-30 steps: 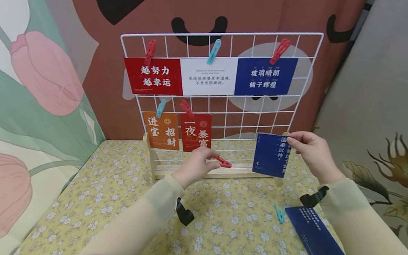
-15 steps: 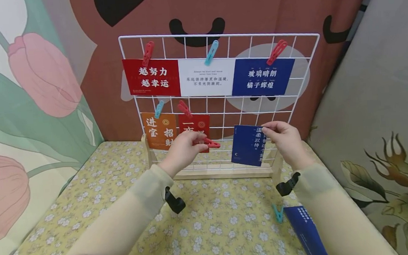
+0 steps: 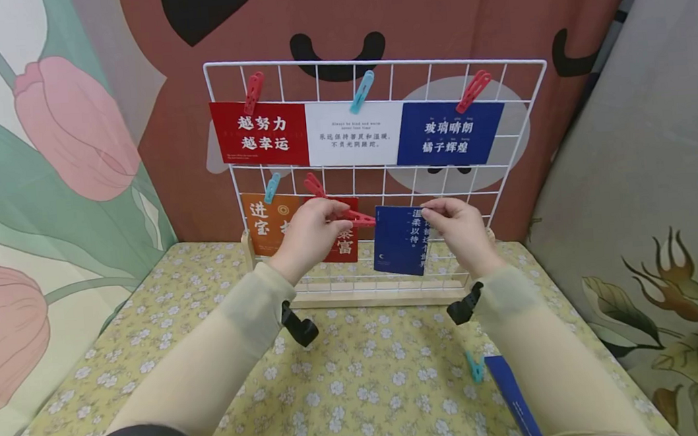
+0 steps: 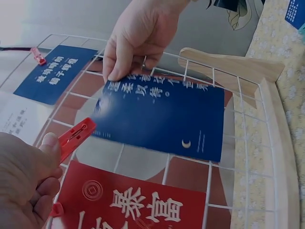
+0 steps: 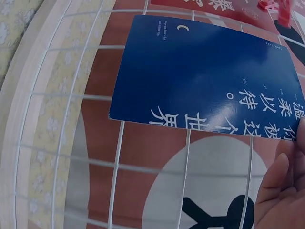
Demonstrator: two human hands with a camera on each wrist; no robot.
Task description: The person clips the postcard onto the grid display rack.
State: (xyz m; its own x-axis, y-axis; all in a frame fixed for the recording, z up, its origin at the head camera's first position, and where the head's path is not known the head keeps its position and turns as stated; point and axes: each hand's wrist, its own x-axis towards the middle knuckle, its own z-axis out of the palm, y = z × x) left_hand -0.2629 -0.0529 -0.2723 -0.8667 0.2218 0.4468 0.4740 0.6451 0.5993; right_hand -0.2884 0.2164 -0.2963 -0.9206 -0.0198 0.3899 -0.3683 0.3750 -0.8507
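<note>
My right hand (image 3: pixel 461 232) pinches a dark blue card (image 3: pixel 394 242) by its upper right corner, in front of the lower middle of a white wire grid (image 3: pixel 374 59). White lettering and a small moon mark the card. In my left hand (image 3: pixel 309 240) is a red clothespin (image 3: pixel 358 218), held between thumb and fingers; its tip points at the card's upper left corner. The left wrist view shows that red clothespin (image 4: pixel 77 136) close to the card (image 4: pixel 162 119); whether they touch I cannot tell. Behind the left hand, a red card (image 3: pixel 346 248) hangs partly hidden.
Red, white and blue cards (image 3: pixel 450 132) hang along the grid's top row from clothespins. An orange card (image 3: pixel 260 232) hangs lower left. On the flowered tablecloth (image 3: pixel 360 379) lie a teal clothespin (image 3: pixel 475 367) and another blue card (image 3: pixel 513 395), partly behind the right forearm. A wooden base (image 3: pixel 379 297) supports the grid.
The right hand has carried the blue card left and up, in front of the grid. The left hand has risen with the red clothespin, and the two now stand close together.
</note>
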